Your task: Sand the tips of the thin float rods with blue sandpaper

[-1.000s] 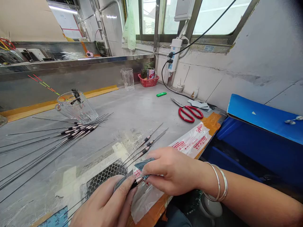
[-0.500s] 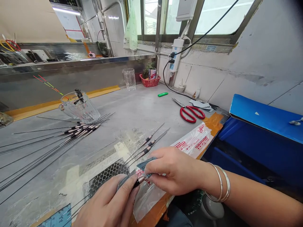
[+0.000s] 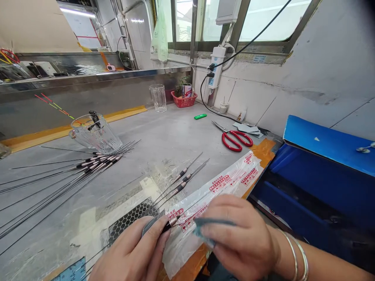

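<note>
My left hand [image 3: 137, 246] is closed round a fishing float [image 3: 170, 224], whose black and pinkish body shows past the fingertips. A dark grey sheet, perhaps sandpaper, is pinched under the same fingers. A thin stem runs from the float toward the upper right. Close by, my right hand [image 3: 237, 230] pinches a folded piece of blue-grey sandpaper [image 3: 200, 230], apart from the float and slightly blurred. Several finished-looking floats [image 3: 183, 181] lie just beyond my hands, their lower ends near a black honeycomb-patterned patch [image 3: 129, 220]. Clear plastic film with red print [image 3: 228, 181] lies under the work.
A larger bundle of floats [image 3: 93, 164] lies at left beside a tilted glass mug [image 3: 101, 134]. Red-handled scissors [image 3: 234, 140], a green lighter-sized object [image 3: 200, 116], another glass mug [image 3: 158, 98] and a red basket [image 3: 184, 100] stand farther back. A blue box [image 3: 331, 144] is at right.
My right hand has drawn away from the float toward the lower right, carrying the sandpaper with it. The left hand keeps its hold, nearly still.
</note>
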The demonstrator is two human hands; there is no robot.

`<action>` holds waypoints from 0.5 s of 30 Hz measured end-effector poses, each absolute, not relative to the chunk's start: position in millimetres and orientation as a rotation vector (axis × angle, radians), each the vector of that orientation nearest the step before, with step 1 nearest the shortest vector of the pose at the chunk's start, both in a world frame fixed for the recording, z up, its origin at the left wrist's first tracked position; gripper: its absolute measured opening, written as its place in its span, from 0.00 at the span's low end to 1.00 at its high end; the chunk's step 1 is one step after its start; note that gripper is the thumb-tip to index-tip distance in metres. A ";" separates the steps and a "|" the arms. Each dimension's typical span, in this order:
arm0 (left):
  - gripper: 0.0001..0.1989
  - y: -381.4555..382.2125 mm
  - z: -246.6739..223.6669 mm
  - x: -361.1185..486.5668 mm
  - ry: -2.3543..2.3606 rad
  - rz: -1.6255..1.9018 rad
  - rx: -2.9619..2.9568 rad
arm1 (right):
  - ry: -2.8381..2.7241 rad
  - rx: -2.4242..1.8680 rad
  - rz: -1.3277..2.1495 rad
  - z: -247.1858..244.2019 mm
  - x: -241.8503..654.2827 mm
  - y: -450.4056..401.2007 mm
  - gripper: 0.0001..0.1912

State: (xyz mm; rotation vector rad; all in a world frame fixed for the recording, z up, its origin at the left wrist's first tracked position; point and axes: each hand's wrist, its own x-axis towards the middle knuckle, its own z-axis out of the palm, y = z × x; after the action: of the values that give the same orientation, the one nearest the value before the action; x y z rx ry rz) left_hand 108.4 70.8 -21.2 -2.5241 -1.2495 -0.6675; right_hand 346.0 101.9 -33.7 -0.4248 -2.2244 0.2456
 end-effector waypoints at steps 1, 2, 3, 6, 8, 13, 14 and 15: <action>0.23 72.2 -19.4 109.1 -1.248 -0.676 -2.525 | -2.261 -0.426 0.244 -41.3 344.7 96.4 0.12; 0.23 73.4 -17.7 109.8 -1.237 -0.687 -2.521 | -2.313 -0.456 0.238 -49.5 342.9 92.3 0.11; 0.23 74.3 -16.5 110.5 -1.229 -0.690 -2.518 | -2.364 -0.498 0.233 -57.3 340.9 89.5 0.11; 0.22 74.7 -16.5 114.2 -1.247 -0.673 -2.526 | -2.402 -0.576 0.271 -73.4 336.1 88.5 0.11; 0.21 74.1 -19.7 119.5 -1.364 -0.642 -2.563 | -2.326 -0.561 0.344 -76.2 336.0 89.9 0.14; 0.13 77.5 -25.6 139.5 -1.830 -0.492 -2.640 | -2.188 -0.598 0.403 -80.1 347.0 85.3 0.27; 0.12 78.4 -24.6 141.7 -1.854 -0.490 -2.628 | -2.173 -0.639 0.364 -83.6 349.8 83.7 0.28; 0.12 78.7 -22.6 142.4 -1.860 -0.504 -2.606 | -2.154 -0.674 0.341 -87.5 352.4 82.6 0.28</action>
State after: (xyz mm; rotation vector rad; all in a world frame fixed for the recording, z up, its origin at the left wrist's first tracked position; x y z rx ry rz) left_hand 142.4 78.7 -22.6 -2.6062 -1.8605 -0.5044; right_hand 352.4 82.6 -87.5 -0.6744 -2.1535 0.3410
